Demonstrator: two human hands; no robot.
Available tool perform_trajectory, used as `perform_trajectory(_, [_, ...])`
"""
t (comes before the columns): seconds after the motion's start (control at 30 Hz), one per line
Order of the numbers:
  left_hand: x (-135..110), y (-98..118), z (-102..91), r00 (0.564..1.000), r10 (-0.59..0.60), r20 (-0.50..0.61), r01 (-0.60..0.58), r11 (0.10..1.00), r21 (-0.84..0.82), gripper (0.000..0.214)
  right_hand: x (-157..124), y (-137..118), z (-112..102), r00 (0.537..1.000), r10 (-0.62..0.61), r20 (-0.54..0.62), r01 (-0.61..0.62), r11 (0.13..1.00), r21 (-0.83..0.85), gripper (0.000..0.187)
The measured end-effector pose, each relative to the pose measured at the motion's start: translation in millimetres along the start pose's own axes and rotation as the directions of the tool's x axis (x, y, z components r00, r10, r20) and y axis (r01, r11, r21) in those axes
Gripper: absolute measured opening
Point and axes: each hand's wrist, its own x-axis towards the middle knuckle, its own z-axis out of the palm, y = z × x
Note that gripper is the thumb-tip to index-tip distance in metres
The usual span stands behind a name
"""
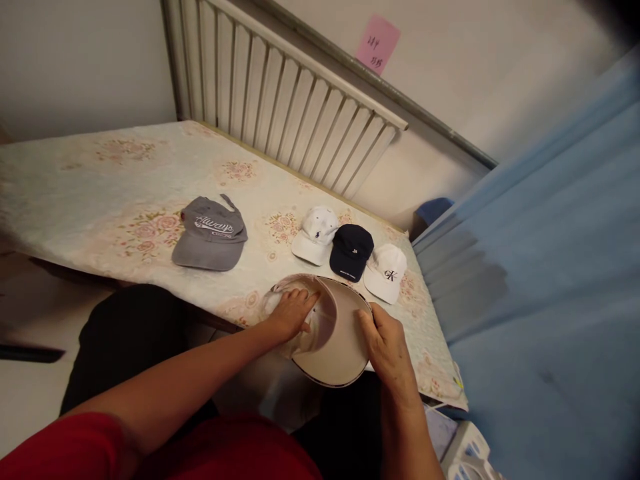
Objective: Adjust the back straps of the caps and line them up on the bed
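A pale beige cap [335, 347] is held upside down above my lap, its underside and inner band facing me. My right hand [393, 347] is closed on the edge of its brim, with the thumb on the underside. Inside the crown, my left hand [294, 313] has its fingers bent against the lining near the inner band. Beyond the cap, on the bed, a white cap [317, 233], a black cap [351, 252] and a second white cap [387, 272] with dark letters sit in a row. Farther left lies a grey cap [213, 233] with white script.
The caps rest on a flowered bed cover [125, 180]. A white radiator [285, 93] runs along the wall behind it, below a pink note [377, 43]. A blue curtain [525, 267] hangs at the right. White plastic items [470, 447] stand at the lower right.
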Motion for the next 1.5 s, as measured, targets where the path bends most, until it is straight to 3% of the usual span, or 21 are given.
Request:
perform_trajectory(0.13, [4,3,1.0,0.999,-0.036,-0.026,0.035,0.999,-0.023,0.048,0,-5,-3,1.0,-0.012,0.017,0.012,1.0,-0.005,0.027])
perform_trajectory(0.33, [2,0,-2.2,0.999,-0.041,-0.02,0.038,0.993,-0.108,0.03,3,-9,-7,0.999,-0.049,0.014,0.049,0.998,-0.035,0.028])
perform_trajectory(0.53, [-2,-3,-4.9,1.0,0.027,0.0,-0.026,0.978,-0.205,0.033,5,-13,-11,0.996,-0.082,0.016,0.083,0.995,-0.056,0.029])
perform_trajectory(0.77, [-6,6,-2.6,0.999,0.009,-0.051,-0.018,0.985,-0.17,0.023,11,-20,-12,0.991,-0.115,0.075,0.122,0.988,-0.095,0.029])
perform_trajectory(1.0, [-13,11,-6.2,0.971,0.238,-0.019,-0.238,0.959,-0.155,0.015,18,-22,-18,0.982,-0.158,0.103,0.17,0.979,-0.111,0.027])
perform_trajectory(1.37, [-26,14,-19.2,0.906,0.423,-0.014,-0.418,0.89,-0.185,0.03,20,-18,-26,0.979,-0.196,0.058,0.202,0.972,-0.121,0.027])
perform_trajectory(1.5, [-32,18,-25.3,0.885,0.465,-0.038,-0.461,0.858,-0.225,0.021,18,-17,-29,0.977,-0.192,0.094,0.202,0.973,-0.114,0.027])
